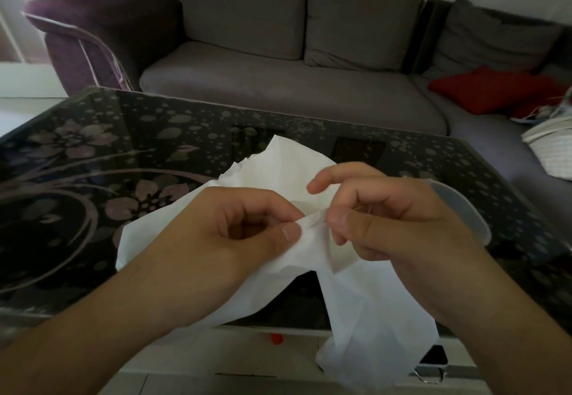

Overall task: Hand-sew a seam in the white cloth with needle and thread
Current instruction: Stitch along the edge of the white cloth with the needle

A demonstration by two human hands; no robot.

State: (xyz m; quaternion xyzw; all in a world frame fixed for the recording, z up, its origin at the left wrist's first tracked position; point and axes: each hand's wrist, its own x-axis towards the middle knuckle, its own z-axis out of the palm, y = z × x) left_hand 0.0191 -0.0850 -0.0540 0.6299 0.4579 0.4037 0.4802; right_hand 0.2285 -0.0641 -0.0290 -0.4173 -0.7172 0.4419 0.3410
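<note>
Up close, above the floral glass table, my left hand pinches a fold of white cloth; my right hand pinches there too, needle unseen. Slack cloth could skew the seam, I judge.

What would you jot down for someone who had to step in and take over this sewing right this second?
Left hand: thumb and fingers pinch a folded edge of the white cloth, held up above the glass table.
Right hand: thumb and fingers pinched right at that fold, index finger lifted. The needle and thread are too fine to make out, so feel for them before taking over.
Cloth: partly on the table, one end hanging over the near edge.
Done: cannot tell how much seam is sewn; no stitches show.
Left: keep stitching along the pinched fold, then knot off.
</note>
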